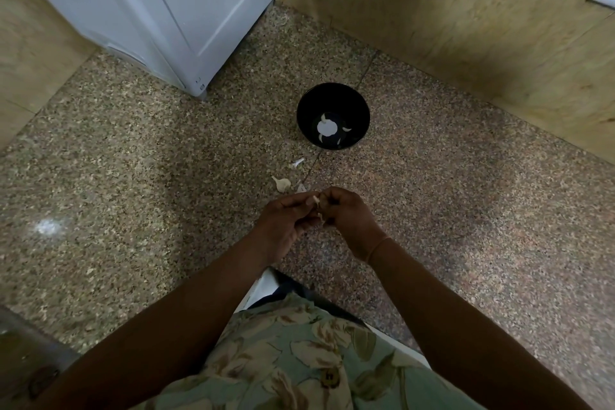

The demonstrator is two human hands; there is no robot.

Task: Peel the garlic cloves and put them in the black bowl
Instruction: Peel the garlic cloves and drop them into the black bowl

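Observation:
My left hand point(286, 220) and my right hand point(349, 216) meet over the speckled floor, and both pinch one small garlic clove point(316, 201), which is mostly hidden by the fingers. Straight ahead on the floor stands the black bowl point(306, 110). Inside it lie a white garlic bulb point(326, 127) and a few pale cloves. A piece of garlic point(283, 183) lies on the floor just beyond my left hand, with bits of peel point(297, 163) farther toward the bowl.
A white appliance point(149, 10) stands at the back left. Wooden panels point(466, 20) wall off the back and the right side. My patterned shirt point(299, 359) fills the bottom of the view.

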